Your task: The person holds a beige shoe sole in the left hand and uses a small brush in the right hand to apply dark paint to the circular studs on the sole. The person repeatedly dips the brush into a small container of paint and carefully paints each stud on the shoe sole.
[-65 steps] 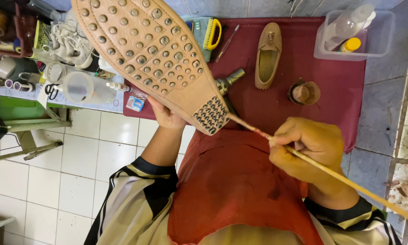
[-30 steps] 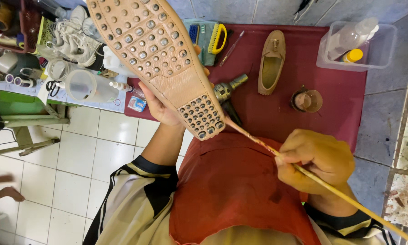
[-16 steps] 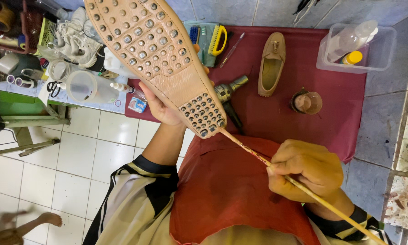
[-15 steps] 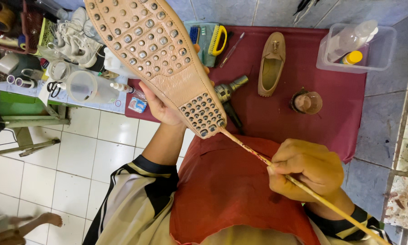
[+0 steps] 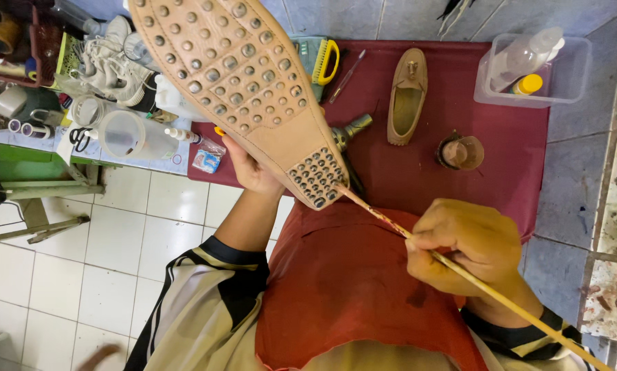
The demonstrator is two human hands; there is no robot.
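Note:
My left hand (image 5: 253,168) holds up a tan loafer (image 5: 246,82), sole toward me, its studded sole filling the upper middle of the view. In my right hand (image 5: 470,244) is a long thin wooden brush (image 5: 418,240), and its tip touches the heel edge of the sole. A red apron covers my lap below both hands. The matching tan loafer (image 5: 406,96) lies upright on the dark red mat (image 5: 514,165) beyond.
A small brown pot (image 5: 461,152) stands on the mat near the second loafer. A clear plastic box (image 5: 566,75) with bottles is at the back right. A yellow-handled brush (image 5: 321,58), a pale jug (image 5: 131,135), scissors and white sneakers crowd the left shelf.
My right hand slid back along the stick toward me and a little left. The loafer has stayed nearly still, with the brush tip still at the heel edge.

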